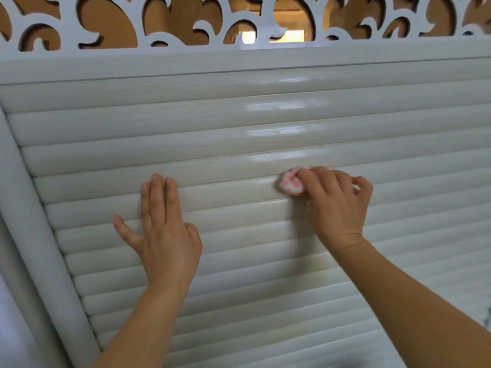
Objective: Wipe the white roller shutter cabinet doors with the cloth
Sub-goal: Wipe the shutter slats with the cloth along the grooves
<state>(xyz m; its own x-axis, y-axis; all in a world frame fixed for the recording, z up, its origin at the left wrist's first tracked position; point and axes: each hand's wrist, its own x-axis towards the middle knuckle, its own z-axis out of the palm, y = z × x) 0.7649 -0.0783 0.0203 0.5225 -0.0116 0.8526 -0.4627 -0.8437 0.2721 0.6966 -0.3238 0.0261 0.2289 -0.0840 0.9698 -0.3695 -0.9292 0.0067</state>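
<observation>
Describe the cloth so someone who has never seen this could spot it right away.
Start at the white slatted shutter door that fills the view below the carved scrollwork panel. The right hand presses a small bunched cloth against a slat. It is the only pink-and-white patterned thing there.

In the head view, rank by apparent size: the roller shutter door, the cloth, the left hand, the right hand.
1. roller shutter door, fills most of the view.
2. left hand and right hand, look about alike; not ranked.
3. cloth, mostly hidden under the right hand.
</observation>
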